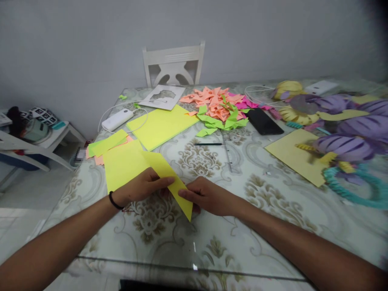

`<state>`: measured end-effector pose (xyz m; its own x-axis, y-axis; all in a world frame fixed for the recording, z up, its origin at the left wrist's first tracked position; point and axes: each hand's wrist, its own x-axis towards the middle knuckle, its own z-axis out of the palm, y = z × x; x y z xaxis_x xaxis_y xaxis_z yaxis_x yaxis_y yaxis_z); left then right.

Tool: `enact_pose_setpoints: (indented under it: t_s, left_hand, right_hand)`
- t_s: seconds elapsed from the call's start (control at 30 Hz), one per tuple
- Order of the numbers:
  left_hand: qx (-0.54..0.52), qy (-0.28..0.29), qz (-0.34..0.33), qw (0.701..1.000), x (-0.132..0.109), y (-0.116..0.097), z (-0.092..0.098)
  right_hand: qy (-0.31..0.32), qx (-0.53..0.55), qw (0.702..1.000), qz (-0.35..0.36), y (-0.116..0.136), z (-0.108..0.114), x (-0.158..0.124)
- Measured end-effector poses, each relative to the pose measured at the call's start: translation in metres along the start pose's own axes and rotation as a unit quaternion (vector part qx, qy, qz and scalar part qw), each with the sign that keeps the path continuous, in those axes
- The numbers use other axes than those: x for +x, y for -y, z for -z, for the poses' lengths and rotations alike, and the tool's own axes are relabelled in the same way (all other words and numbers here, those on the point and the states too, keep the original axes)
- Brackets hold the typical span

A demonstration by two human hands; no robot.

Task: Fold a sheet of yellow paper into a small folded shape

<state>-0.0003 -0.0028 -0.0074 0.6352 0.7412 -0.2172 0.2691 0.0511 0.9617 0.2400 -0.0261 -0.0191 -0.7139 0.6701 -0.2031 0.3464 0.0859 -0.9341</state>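
Note:
Both my hands grip a folded strip of yellow paper that slants down to a pointed tip at the lower right. My left hand, with a dark band on its wrist, is closed on the strip's middle, thumb on top. Nearer the tip, my right hand pinches the paper between thumb and fingers hidden beneath. Just beyond my left hand lies a flat yellow sheet. Behind it are green and orange paper strips and a larger stack of yellow paper.
A heap of folded orange, green and pink paper pieces lies farther back, beside a black phone. A dark pen and clear ruler lie mid-table. Left stands a white power bank; right are purple paper crafts and a turquoise ring.

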Motion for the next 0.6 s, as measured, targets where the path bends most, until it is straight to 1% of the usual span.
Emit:
enact_pose_setpoints:
  t_s: [0.1,0.23,0.43,0.6]
  left_hand:
    - [-0.017,-0.03,-0.018,0.999,-0.0006,0.0011,-0.0013]
    - [-0.023,-0.053,-0.011,0.998,-0.0012,0.0032,-0.0012]
    - [-0.028,-0.063,-0.002,0.998,0.0005,0.0067,0.0017]
    - [-0.001,-0.052,-0.011,0.999,0.0006,0.0037,0.0011]
  right_hand:
    - [-0.005,0.011,1.0,-0.001,-0.0014,-0.0003,0.0008]
    - [-0.012,0.022,1.0,-0.001,-0.0023,-0.0007,0.0013]
    - [-0.011,0.029,0.999,-0.009,0.0011,-0.0001,0.0005]
    - [-0.006,0.011,1.0,0.003,0.0024,0.0009,-0.0006]
